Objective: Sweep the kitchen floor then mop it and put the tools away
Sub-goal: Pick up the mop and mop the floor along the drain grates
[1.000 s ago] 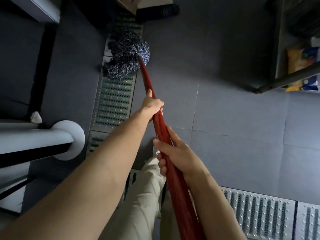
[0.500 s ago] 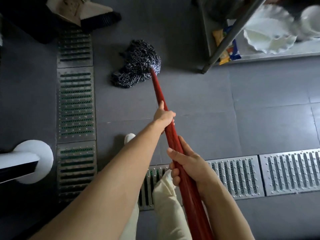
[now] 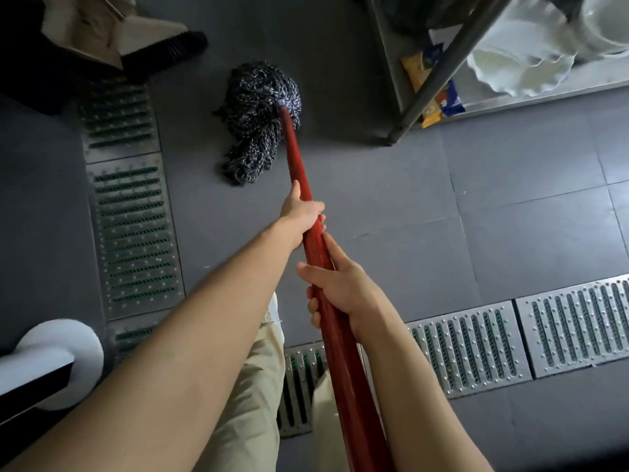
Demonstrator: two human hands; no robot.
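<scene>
Mopping is the step in hand: the left hand [image 3: 304, 212] and the right hand [image 3: 340, 294] both wrap the red mop handle [image 3: 296, 158], left one lower down the shaft. The mop head [image 3: 257, 114] lies on the grey floor [image 3: 510, 206] between the drain grate [image 3: 132, 229] and the shelf leg [image 3: 439, 73] (broom [image 3: 163, 42] apparently parked beyond). Next, I'd judge, a drag toward the feet, steering off that leg.

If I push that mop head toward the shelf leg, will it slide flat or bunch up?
The mop head looks like loose, floppy yarn already heaped to one side, so it will probably bunch and drag. The red handle looks stiff. Strands may snag the shelf leg.
</scene>
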